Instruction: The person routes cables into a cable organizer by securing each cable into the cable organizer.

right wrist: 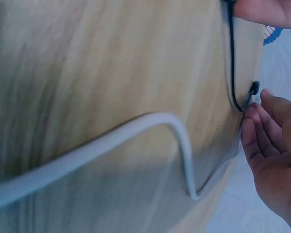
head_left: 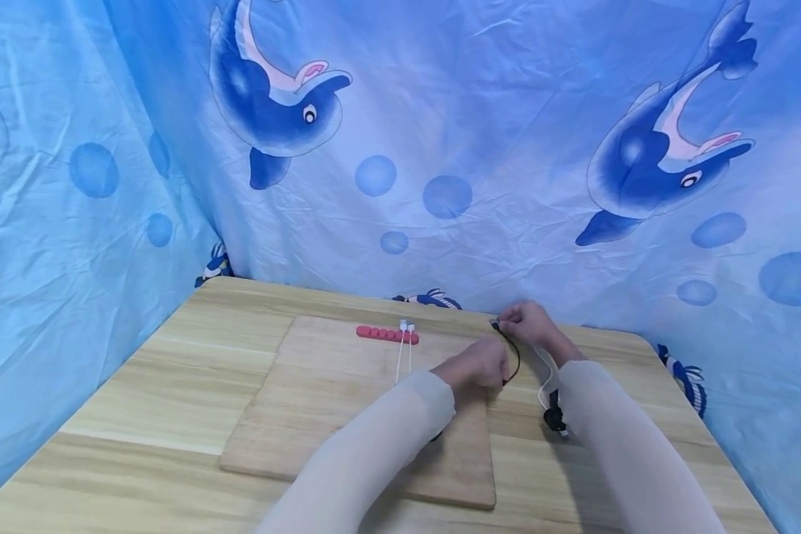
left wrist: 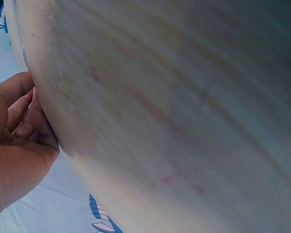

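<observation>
A thin black cable (head_left: 518, 361) curves between the two hands, past the board's right edge. My left hand (head_left: 483, 362), fingers curled, pinches its nearer part; in the left wrist view that hand (left wrist: 19, 131) is bent close over the tabletop. Near the table's back edge my right hand (head_left: 532, 325) holds the other end between thumb and fingers, with the plug (head_left: 495, 323) sticking out to the left. The right wrist view shows the black cable (right wrist: 232, 58) running from the left fingertips down to the right hand (right wrist: 276, 145).
A wooden board (head_left: 320, 393) lies on the table. A red cable clip strip (head_left: 377, 334) near its back edge holds two white cables (head_left: 400, 360). Beside the right forearm are a white cable (head_left: 546, 382) and a black bundled cable (head_left: 554, 419). Blue dolphin-print cloth (head_left: 427, 111) hangs behind.
</observation>
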Demonstrator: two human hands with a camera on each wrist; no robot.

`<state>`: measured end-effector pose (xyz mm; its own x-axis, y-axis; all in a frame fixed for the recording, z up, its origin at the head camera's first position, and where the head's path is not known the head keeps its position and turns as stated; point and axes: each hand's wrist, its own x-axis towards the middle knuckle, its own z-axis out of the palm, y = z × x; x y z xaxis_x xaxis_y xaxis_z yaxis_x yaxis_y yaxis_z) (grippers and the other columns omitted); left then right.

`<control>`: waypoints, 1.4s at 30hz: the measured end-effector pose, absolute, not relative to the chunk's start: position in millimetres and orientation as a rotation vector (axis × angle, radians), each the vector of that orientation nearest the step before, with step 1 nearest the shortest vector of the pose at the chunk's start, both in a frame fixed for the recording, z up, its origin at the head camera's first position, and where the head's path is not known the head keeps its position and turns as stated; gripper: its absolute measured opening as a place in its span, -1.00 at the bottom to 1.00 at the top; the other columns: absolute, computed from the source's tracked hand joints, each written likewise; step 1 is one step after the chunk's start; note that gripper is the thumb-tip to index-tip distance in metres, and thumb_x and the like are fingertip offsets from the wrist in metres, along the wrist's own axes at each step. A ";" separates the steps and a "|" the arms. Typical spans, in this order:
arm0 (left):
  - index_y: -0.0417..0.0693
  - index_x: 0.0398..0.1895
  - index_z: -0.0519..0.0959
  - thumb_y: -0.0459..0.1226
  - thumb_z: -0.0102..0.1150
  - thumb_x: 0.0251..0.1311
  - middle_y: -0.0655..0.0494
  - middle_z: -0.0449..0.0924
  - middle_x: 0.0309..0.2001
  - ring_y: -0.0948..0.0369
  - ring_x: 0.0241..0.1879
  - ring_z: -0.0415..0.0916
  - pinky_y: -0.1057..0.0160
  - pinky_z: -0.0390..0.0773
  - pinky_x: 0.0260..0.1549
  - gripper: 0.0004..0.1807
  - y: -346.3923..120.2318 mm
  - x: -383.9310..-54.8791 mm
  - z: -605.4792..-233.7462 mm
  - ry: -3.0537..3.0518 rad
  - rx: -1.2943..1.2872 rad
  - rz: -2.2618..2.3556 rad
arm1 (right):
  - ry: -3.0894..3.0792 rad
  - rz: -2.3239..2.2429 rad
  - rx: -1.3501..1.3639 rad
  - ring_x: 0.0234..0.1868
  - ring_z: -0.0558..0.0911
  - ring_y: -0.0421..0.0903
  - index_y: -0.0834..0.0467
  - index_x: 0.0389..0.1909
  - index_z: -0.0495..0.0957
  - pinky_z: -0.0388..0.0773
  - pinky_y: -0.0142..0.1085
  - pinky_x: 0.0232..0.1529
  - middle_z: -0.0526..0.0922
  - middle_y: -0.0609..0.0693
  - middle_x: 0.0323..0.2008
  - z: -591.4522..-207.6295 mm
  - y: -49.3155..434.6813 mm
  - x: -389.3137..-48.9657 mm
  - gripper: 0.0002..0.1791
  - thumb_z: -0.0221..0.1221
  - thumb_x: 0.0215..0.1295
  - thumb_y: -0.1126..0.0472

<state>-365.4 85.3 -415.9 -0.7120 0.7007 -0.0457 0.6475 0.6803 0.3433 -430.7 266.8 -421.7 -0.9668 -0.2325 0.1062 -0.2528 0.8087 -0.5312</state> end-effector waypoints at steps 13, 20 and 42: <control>0.05 -0.40 0.81 -0.37 0.54 -0.04 0.36 0.69 -0.47 0.40 -0.36 0.50 0.59 0.41 -0.36 -0.85 82.0 -362.2 -412.4 2.724 1.130 0.440 | -2.892 0.814 0.414 -0.20 0.75 0.12 0.35 -0.22 0.72 0.67 -0.14 -0.20 0.78 0.20 -0.28 -435.0 263.6 -442.1 -0.82 0.34 0.32 0.27; 0.09 -0.40 0.81 -0.34 0.54 -0.03 0.39 0.69 -0.47 0.41 -0.38 0.50 0.58 0.42 -0.38 -0.86 83.5 -360.0 -412.3 2.756 1.095 0.398 | -2.881 0.874 0.417 -0.28 0.72 0.02 0.36 -0.23 0.72 0.60 -0.30 -0.29 0.77 0.16 -0.31 -436.1 265.8 -440.3 -0.87 0.33 0.30 0.34; 0.08 -0.77 0.49 -0.37 0.32 0.12 0.32 0.37 -0.72 0.36 -0.60 0.35 0.46 0.33 -0.59 -0.64 85.3 -358.8 -410.4 2.698 1.033 0.468 | -2.945 1.041 0.398 -0.26 0.68 -0.11 0.32 -0.23 0.69 0.59 -0.29 -0.22 0.76 0.11 -0.26 -427.3 267.9 -433.7 -0.90 0.27 0.35 0.35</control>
